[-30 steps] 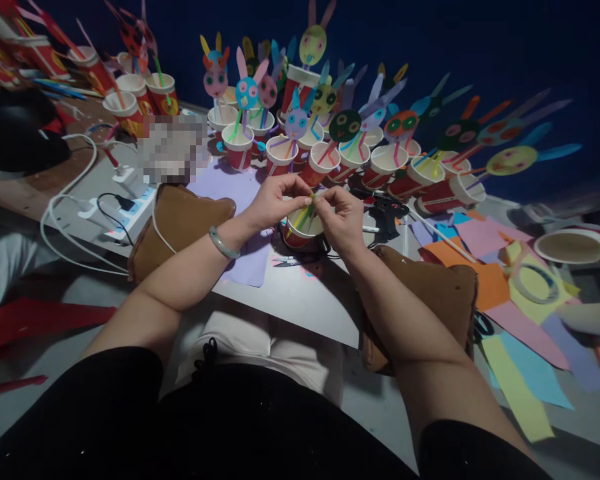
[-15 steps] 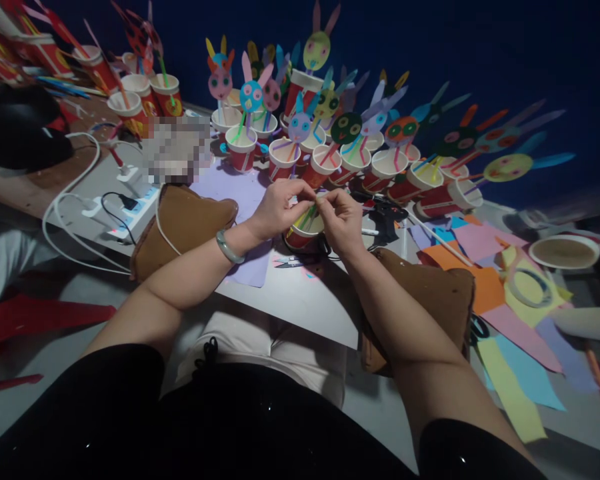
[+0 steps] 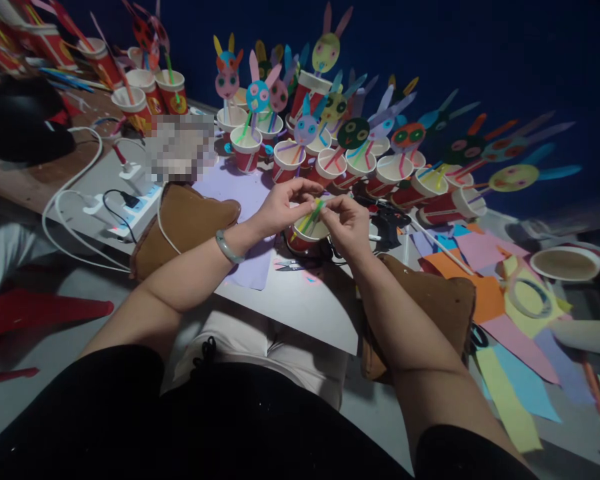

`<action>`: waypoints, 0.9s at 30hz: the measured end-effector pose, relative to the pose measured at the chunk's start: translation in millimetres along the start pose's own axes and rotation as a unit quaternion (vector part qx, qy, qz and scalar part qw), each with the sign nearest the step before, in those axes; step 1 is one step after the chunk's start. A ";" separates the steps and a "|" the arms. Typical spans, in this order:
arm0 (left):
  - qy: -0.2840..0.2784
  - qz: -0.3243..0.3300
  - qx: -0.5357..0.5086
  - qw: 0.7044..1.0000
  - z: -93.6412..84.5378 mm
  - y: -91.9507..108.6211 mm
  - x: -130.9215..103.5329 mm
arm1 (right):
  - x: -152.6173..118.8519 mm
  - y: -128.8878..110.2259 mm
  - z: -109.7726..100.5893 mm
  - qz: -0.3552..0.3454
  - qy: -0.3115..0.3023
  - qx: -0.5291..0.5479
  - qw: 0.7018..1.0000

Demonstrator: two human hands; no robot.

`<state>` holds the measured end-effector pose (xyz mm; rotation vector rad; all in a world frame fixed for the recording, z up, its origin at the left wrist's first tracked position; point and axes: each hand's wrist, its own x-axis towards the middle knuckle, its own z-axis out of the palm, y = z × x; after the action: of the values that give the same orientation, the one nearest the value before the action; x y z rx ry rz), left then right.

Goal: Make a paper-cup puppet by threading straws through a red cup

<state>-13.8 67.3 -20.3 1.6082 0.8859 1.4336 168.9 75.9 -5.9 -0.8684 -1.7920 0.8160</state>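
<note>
A red-and-white paper cup (image 3: 300, 244) stands on the table between my hands. Green and yellow drinking straws (image 3: 306, 224) lean up out of it at a slant. My left hand (image 3: 286, 205) pinches near the top of the straws with thumb and fingertips. From the other side, my right hand (image 3: 349, 227) is closed on the same straws, its fingers bent together. Just below the cup lies a pair of small black thread snips (image 3: 291, 265). A purple sheet (image 3: 253, 257) is under my left wrist.
Behind my hands stand several paper cups with rabbit-faced paper figures (image 3: 306, 128) on straws. A power strip (image 3: 137, 213) with cables and a brown cushion (image 3: 187, 223) are on the left. Another brown cushion (image 3: 430, 300), coloured paper (image 3: 525, 353) and a tape roll (image 3: 530, 297) lie right.
My fingertips have moved slightly apart, and my right hand has shifted a little right and down. More of the green and yellow straws shows between my hands.
</note>
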 end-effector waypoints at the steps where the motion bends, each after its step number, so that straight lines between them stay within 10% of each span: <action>1: -0.002 -0.004 -0.002 1.000 -0.1 0.8 -0.2 | 0.0 -1.3 -0.4 0.000 -0.002 -0.006 1.000; 27: 0.027 0.045 0.084 0.995 2.4 15.2 -3.9 | -0.7 -6.9 2.0 -0.026 0.002 -0.042 0.999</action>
<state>-11.9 56.8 -8.6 1.7597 1.0003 1.5046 165.9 71.4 -1.1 -0.8731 -1.8481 0.7085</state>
